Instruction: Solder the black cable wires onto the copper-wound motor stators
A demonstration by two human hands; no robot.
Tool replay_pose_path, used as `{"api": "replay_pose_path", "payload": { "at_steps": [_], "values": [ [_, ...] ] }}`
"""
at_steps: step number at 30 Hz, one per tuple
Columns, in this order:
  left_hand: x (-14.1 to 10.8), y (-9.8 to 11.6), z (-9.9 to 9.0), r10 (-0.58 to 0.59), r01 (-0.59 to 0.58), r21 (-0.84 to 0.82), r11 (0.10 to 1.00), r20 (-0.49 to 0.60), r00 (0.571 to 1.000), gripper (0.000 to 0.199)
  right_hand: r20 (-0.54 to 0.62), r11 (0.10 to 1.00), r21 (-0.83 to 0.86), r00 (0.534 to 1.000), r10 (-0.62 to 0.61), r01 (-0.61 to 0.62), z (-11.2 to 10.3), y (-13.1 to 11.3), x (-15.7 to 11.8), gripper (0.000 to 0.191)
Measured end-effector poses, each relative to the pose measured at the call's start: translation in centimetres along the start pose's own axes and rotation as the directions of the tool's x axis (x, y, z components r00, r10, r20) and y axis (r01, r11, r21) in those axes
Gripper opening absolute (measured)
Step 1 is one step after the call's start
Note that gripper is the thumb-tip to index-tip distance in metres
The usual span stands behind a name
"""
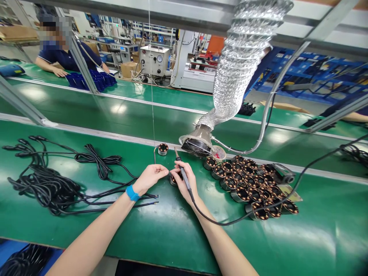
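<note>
My right hand (189, 184) is closed around a soldering iron (184, 174), its tip pointing up and away from me. The fingertips of that hand also reach down to a motor stator (173, 180), which they partly cover. My left hand (150, 178), with a blue band at the wrist, pinches thumb and forefinger together beside this stator. What lies in the pinch is too small to make out. Just beyond my hands stands another stator (163, 150) with copper windings and thin leads at its left side.
Black cables (48, 188) lie bundled on the green table at left. Several stators (247, 184) are grouped at right. A fume extractor (198, 143) on a foil duct (234, 73) hangs ahead. The iron's cord crosses my right forearm. A co-worker (60, 53) sits across.
</note>
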State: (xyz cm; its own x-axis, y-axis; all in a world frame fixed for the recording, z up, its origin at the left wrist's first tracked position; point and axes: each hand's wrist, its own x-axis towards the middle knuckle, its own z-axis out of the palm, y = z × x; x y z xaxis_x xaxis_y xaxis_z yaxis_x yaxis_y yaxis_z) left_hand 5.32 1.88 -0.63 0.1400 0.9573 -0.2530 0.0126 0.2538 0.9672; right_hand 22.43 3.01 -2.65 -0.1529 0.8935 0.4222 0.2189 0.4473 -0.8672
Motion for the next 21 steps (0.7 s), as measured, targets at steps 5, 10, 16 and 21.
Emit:
{"api": "replay_pose_path", "payload": {
  "at_steps": [5, 10, 16, 21],
  "values": [
    [-0.07, -0.13, 0.47, 0.011, -0.007, 0.066, 0.998, -0.06, 0.998, 0.04, 0.004, 1.0, 0.009, 1.0, 0.003, -0.004, 0.08, 0.03, -0.09, 0.034],
    [-0.12, -0.25, 0.46, 0.035, -0.026, 0.122, 0.992, -0.072, 0.997, 0.046, 0.009, 1.0, 0.014, 1.0, 0.01, -0.01, 0.07, -0.06, -0.1, 0.035],
    [-0.1, 0.0, 0.27, -0.032, 0.034, 0.036, 0.999, -0.037, 0.999, 0.035, 0.006, 1.0, -0.022, 1.0, 0.007, -0.007, 0.05, -0.09, -0.08, 0.034],
    [-0.14, -0.16, 0.47, -0.01, 0.014, 0.062, 0.998, -0.065, 0.998, 0.038, -0.007, 1.0, -0.016, 1.0, 0.012, -0.012, 0.23, -0.12, -0.08, 0.033]
  ]
}}
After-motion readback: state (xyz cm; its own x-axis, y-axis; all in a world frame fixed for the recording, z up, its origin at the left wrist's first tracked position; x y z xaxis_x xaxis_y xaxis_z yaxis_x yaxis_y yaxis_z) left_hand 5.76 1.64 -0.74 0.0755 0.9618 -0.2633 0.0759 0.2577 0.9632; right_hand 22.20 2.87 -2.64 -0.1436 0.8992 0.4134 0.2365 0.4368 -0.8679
